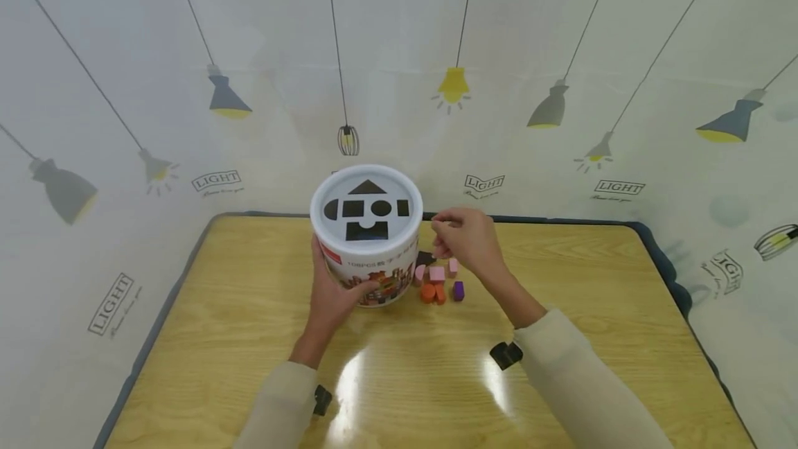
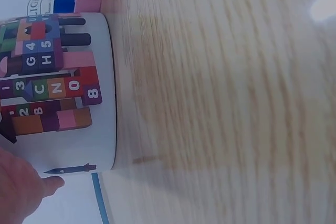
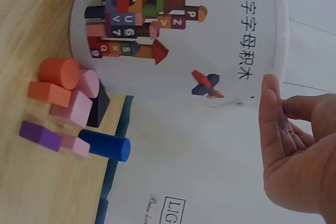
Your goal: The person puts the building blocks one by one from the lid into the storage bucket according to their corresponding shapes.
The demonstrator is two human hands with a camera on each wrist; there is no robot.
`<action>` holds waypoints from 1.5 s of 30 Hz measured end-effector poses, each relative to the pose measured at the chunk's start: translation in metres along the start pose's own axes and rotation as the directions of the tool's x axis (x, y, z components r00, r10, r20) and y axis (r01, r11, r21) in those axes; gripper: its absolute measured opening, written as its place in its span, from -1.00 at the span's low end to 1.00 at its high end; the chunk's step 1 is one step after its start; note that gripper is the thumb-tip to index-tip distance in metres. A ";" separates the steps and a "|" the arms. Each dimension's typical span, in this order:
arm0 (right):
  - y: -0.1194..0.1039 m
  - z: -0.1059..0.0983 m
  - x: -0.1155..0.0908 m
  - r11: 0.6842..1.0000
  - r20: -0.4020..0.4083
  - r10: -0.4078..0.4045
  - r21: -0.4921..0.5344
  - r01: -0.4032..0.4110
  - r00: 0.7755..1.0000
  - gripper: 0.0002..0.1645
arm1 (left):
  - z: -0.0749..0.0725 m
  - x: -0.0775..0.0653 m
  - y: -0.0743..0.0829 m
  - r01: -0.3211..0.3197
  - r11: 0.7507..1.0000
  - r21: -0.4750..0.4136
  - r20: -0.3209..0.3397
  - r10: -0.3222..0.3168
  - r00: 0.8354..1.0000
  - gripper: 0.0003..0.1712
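A white bucket point(image 1: 374, 262) with a shape-sorter lid point(image 1: 368, 210) stands on the table, printed with a picture of colored block towers. My left hand point(image 1: 333, 296) holds it around the left side, the thumb lying across the front. In the left wrist view, part of the left hand point(image 2: 23, 190) rests on the bucket wall. To the right of the lid is my right hand point(image 1: 467, 238), with nothing visible in its fingers. In the right wrist view, a fingertip of the right hand point(image 3: 294, 145) is at the lid rim; whether it touches, I cannot tell.
Loose blocks lie right of the bucket: an orange cylinder point(image 3: 60, 73), an orange block point(image 3: 49, 94), a pink cube point(image 3: 72, 108), a purple block point(image 3: 40, 136), a blue cylinder point(image 3: 105, 145) and a dark triangular block point(image 3: 98, 106). A lamp-patterned wall covering point(image 1: 399, 89) stands behind the wooden table point(image 1: 249, 296).
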State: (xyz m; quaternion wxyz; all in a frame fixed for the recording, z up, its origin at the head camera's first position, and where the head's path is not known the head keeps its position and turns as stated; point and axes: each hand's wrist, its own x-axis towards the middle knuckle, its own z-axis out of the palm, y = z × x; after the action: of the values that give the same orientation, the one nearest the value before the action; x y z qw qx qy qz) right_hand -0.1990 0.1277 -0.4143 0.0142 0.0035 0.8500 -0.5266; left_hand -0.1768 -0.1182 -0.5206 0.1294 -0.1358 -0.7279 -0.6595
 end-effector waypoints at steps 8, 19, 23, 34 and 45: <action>0.020 -0.002 0.002 0.997 0.001 0.068 -0.023 -0.068 0.998 -0.71 | -0.001 0.000 0.001 0.003 1.000 0.026 -0.025 -0.002 1.000 0.55; 0.062 -0.001 0.005 0.985 -0.031 0.140 -0.095 -0.142 0.990 -0.70 | -0.003 -0.001 0.001 0.028 0.995 0.091 -0.018 -0.027 0.999 0.52; 0.075 0.000 0.006 0.981 -0.027 0.172 -0.088 -0.174 0.985 -0.70 | -0.003 -0.001 -0.003 0.029 0.995 0.093 -0.021 -0.027 0.999 0.53; 0.107 0.006 0.001 0.970 -0.020 0.229 -0.079 -0.230 0.973 -0.61 | -0.003 -0.003 0.002 0.037 0.991 0.125 -0.016 -0.035 0.999 0.52; 0.128 0.018 -0.011 0.956 -0.038 0.277 -0.088 -0.279 0.960 -0.42 | -0.005 -0.003 0.002 0.058 0.988 0.142 -0.012 -0.057 0.998 0.51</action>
State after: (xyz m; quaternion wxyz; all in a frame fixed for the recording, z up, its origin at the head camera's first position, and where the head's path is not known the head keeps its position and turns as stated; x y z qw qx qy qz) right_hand -0.1849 0.1681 -0.5365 0.0778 0.1289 0.8645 -0.4796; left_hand -0.1732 -0.1227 -0.5194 0.1226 -0.1024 -0.7761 -0.6100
